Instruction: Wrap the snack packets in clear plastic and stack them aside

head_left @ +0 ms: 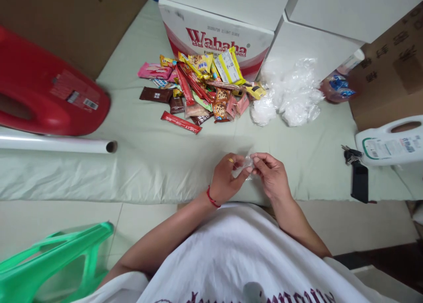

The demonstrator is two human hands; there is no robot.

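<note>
Close to the front edge of the cloth-covered surface, my left hand (228, 176) and my right hand (271, 173) meet on a small clear plastic bag (247, 162). Both hands pinch the thin film between thumb and fingers. A ring and a red string bracelet are on the left side. Beyond my hands lies a pile of wrapped snacks (198, 84) in yellow, red, brown and pink packaging. One red stick packet (181, 122) lies at the pile's near side. Right of the pile sits a heap of crumpled clear plastic bags (291, 95).
A Wahaha carton (218, 34) stands behind the snacks. At left are a red jug (49, 87) and a white roll (56, 144). A white bottle (390, 142), keys (350, 154) and a black phone-like object (360, 181) lie at right. A green plastic stool (59, 259) stands below left.
</note>
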